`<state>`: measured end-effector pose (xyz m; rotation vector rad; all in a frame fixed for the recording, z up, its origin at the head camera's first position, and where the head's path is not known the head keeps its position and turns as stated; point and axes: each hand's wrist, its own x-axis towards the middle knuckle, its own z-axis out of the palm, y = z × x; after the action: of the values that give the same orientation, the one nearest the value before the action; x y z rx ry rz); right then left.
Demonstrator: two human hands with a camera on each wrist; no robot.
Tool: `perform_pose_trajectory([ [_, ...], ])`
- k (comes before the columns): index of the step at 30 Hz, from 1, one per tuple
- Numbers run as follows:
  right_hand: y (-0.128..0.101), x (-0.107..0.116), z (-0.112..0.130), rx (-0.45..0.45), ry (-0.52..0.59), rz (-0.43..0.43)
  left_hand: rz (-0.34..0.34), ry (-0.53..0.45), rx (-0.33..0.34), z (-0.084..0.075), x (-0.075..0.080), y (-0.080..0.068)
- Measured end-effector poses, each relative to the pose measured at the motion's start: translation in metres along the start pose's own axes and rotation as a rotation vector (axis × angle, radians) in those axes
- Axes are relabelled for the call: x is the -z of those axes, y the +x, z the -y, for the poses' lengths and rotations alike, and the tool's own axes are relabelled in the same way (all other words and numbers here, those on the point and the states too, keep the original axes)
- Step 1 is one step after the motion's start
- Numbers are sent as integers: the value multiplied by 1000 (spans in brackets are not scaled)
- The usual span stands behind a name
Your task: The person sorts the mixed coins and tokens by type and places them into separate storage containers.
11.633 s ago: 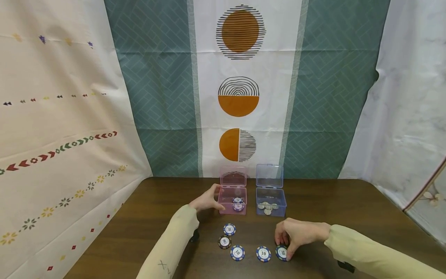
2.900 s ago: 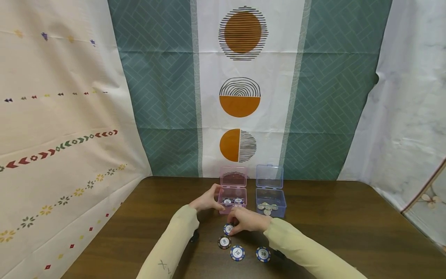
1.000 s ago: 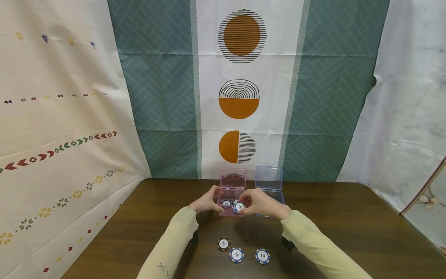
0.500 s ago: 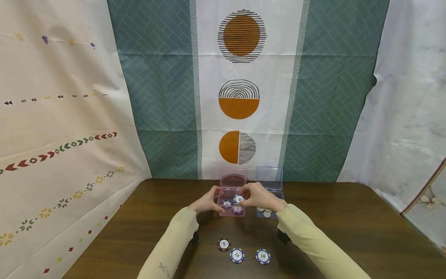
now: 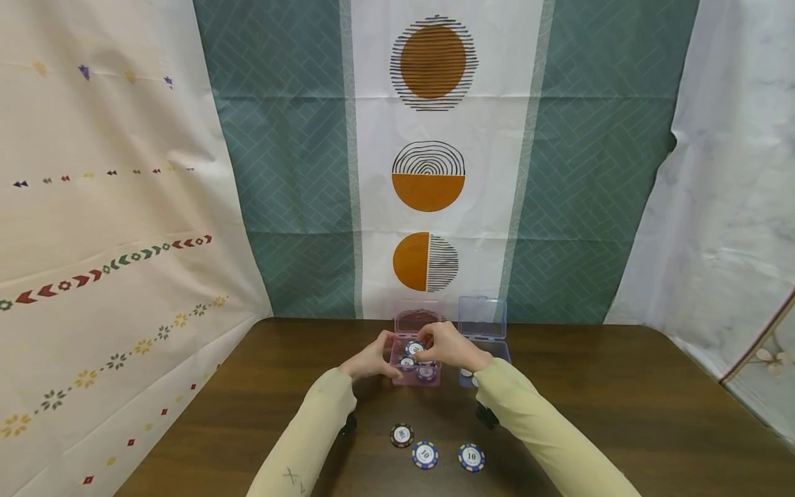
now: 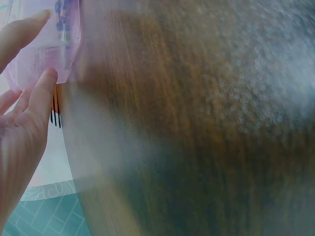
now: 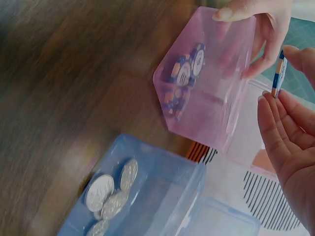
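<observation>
My left hand (image 5: 370, 357) grips the left side of an open pink clear plastic box (image 5: 404, 379), thumb at the front and fingers towards the back. My right hand (image 5: 450, 345) pinches a blue-and-white poker chip (image 5: 415, 349) by its edge, above the pink box's opening. In the right wrist view this held chip (image 7: 279, 73) stands edge-on between thumb and fingertips. Beneath it, other blue poker chips (image 7: 183, 73) lie on the box floor towards the front. The left wrist view catches the left hand (image 6: 29, 118) with fingertips against the pink wall.
Right of the pink box is an open blue clear box (image 7: 167, 172) with several silver coins (image 7: 100, 191). On the wooden table (image 5: 298, 338) nearer me lie a black chip (image 5: 401, 435), a blue chip (image 5: 425, 455) and another blue chip (image 5: 471, 457). Fabric hangs behind.
The chip marked 50 is gone from the table. My right hand has lifted the blue chip from before the pink box, then moved it back and left over the opening. The left hand stays put.
</observation>
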<state>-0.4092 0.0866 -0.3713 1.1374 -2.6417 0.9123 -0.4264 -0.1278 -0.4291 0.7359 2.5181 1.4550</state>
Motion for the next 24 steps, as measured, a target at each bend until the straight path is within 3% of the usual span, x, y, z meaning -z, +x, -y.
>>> perform_pose_trajectory([
  [7, 9, -7, -3, -61, 17, 5, 4, -18, 11, -1, 2, 1],
  [16, 10, -12, -6, -82, -17, -9, -4, 1, 16, -4, 1, 0],
  [24, 10, -14, -5, -71, 16, -33, 1, 7, -4, -1, 2, -1],
])
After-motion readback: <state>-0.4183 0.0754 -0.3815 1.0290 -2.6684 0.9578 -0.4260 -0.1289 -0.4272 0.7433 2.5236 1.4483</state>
